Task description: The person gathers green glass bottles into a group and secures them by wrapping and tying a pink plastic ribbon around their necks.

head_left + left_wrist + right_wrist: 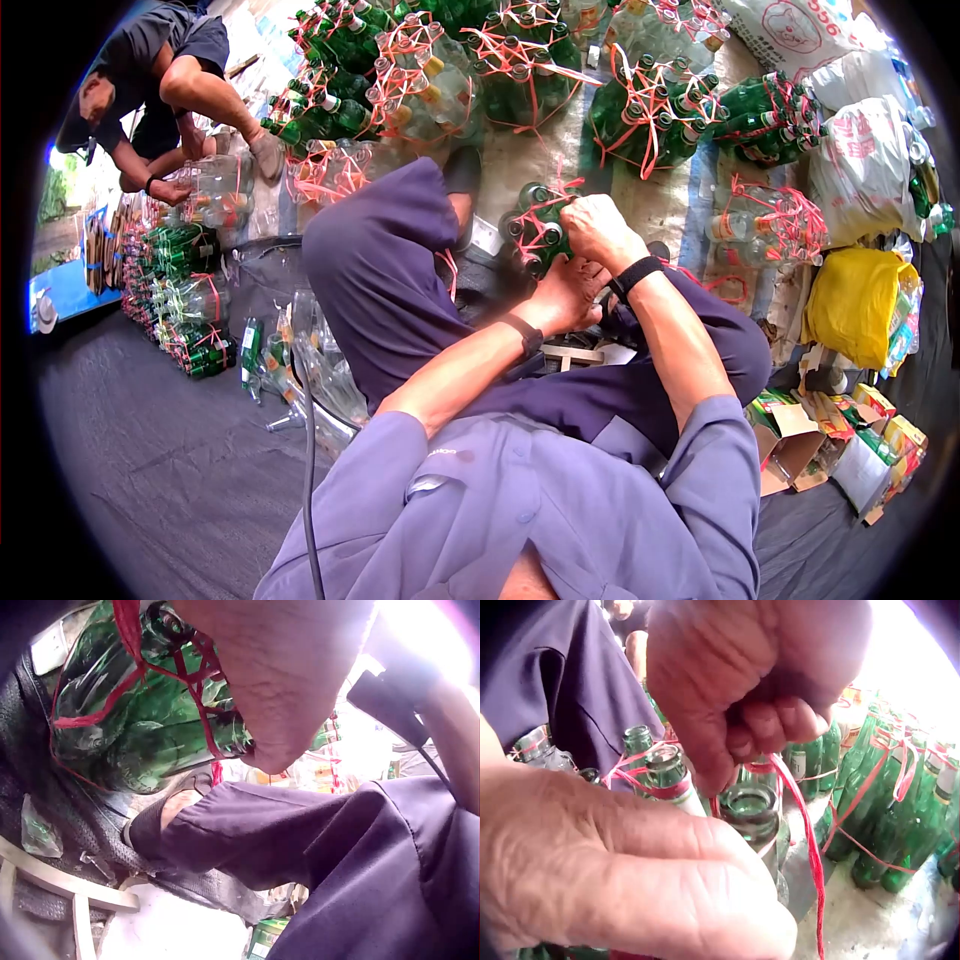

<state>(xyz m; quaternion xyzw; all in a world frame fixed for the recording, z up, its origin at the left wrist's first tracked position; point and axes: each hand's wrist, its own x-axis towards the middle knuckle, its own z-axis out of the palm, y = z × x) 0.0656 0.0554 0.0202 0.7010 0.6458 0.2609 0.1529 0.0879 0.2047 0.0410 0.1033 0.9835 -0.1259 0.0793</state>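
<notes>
A bundle of green bottles stands between my legs, bound with red string. My right hand is over the bottle tops; in the right wrist view its curled fingers pinch red string, one end hanging down. Lower, my left hand lies against a bottle neck, thumb and forefinger pressed together where the string runs in behind them; the pinch is partly hidden. In the left wrist view, string crosses the green bottles, and a hand covers some necks.
Tied bottle bundles stand in front. A yellow bag, white sacks and cartons are at the right. Loose clear bottles lie at the left. Another person squats at the upper left beside bottles.
</notes>
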